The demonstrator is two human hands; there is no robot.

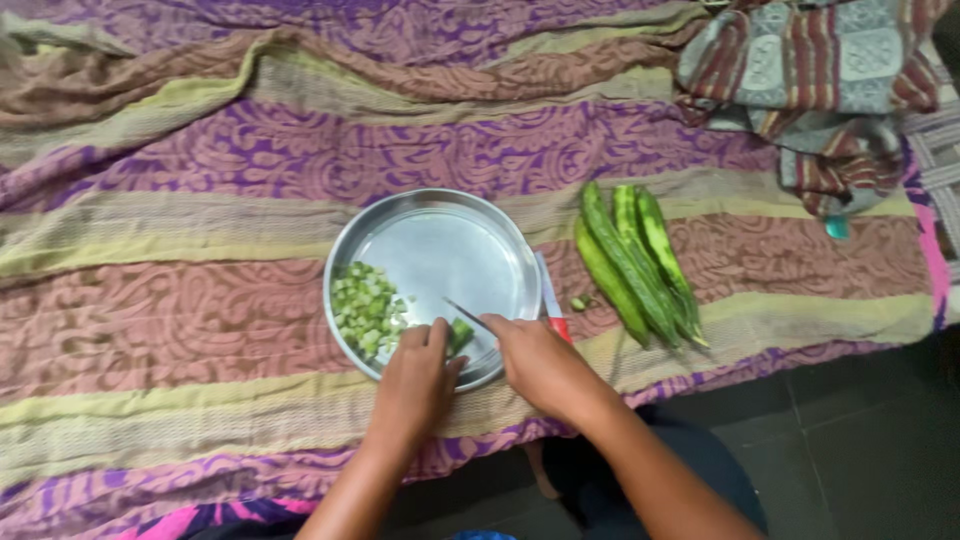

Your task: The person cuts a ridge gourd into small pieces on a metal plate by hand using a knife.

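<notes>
left hand [415, 380] pinches a green gourd piece [460, 335] over the steel plate [500, 235], so the cut bits [368, 308] fall inside; right hand [540, 362] grips a small knife [468, 316].

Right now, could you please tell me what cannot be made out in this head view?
- Vegetable piece: mostly hidden by the left hand.
- Knife: only a thin blade shows; the right hand covers its handle.
- Red-handled tool: lower end hidden behind the right hand.
- Folded cloth: cut off by the top edge.
- Chopped bits: too small to count.
</notes>
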